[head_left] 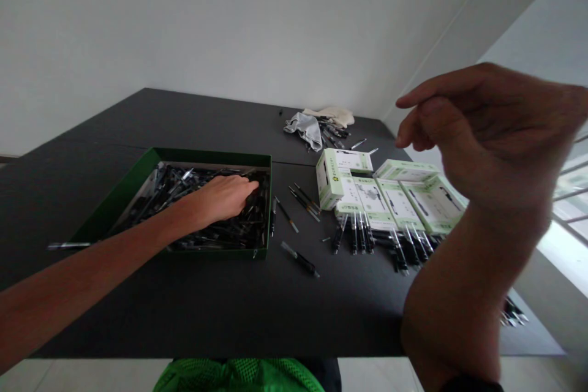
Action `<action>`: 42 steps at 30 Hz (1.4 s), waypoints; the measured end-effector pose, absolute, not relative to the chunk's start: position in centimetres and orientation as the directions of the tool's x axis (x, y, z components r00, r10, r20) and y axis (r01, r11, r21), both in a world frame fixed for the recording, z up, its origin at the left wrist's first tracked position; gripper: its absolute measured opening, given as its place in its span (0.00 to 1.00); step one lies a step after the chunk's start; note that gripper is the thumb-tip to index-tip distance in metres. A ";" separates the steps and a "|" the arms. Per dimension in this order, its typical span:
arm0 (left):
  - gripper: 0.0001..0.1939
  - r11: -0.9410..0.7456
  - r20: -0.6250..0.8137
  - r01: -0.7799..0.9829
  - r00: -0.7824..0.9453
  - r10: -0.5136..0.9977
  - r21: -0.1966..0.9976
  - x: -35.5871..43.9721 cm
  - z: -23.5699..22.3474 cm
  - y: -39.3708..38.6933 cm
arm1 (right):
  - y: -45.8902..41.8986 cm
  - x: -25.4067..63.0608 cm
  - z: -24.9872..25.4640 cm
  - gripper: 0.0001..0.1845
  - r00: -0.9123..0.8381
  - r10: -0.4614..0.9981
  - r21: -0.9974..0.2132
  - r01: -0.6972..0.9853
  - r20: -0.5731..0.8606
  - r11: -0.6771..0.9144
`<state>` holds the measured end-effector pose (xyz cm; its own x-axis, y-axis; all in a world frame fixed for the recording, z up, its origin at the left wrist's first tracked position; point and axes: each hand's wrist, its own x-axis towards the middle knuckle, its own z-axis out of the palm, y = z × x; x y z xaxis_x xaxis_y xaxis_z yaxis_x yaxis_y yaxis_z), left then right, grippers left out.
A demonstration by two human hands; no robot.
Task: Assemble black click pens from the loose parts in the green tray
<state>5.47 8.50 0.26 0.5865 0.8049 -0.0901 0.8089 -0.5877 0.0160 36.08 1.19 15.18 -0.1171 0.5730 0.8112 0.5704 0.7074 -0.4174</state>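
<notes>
My left hand reaches into a green tray heaped with black pens, palm down, its fingers curled into the pile; what they grip is hidden. My right hand is raised close to the camera above the table's right side, fingers loosely curled with nothing visible in them. Under it lie several white-and-green pen boxes with a row of black pens sticking out from beneath them.
A few loose pens lie on the black table between the tray and the boxes. A crumpled grey cloth and more pens sit at the far edge. A single pen lies left of the tray. Green mesh fabric shows at the near edge.
</notes>
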 end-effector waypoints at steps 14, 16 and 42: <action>0.16 -0.412 0.095 0.860 0.403 0.910 0.303 0.7 2.7 7.9 | 2.2 34.9 14.9 0.09 -0.417 0.617 -0.375 0.528 0.667 0.762; 0.15 -0.426 0.092 0.853 0.418 0.904 0.301 -0.4 2.9 7.9 | 2.5 34.5 14.8 0.09 -0.464 0.615 -0.362 0.524 0.638 0.771; 0.15 -0.359 -0.013 0.902 0.373 0.928 0.238 1.3 2.0 8.3 | 4.0 33.4 13.7 0.10 -0.566 0.686 -0.351 0.594 0.456 0.724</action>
